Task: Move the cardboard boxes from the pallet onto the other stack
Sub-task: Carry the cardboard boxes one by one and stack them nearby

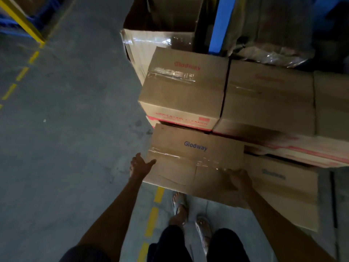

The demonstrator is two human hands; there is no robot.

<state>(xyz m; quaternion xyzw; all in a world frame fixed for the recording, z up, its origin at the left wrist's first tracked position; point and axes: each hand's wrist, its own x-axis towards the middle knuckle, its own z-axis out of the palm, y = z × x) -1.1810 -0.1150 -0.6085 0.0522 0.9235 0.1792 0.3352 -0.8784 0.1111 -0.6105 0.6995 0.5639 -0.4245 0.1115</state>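
A cardboard box (194,159) with blue "Glodway" print and clear tape sits in front of me at the stack's near left corner. My left hand (140,164) is at its left side, thumb on the top edge, fingers relaxed. My right hand (240,181) lies on its near right corner, fingers spread over the top. Behind and higher stand boxes with red print, one on the left (185,87) and one on the right (268,99). Another blue-print box (283,190) lies lower to the right.
A tall plastic-wrapped open carton (160,35) stands behind the stack. A blue rack post (222,23) rises at the back, a yellow rack leg (22,21) at far left. Grey concrete floor (66,129) with dashed yellow lines spreads left. My feet (190,216) stand below the box.
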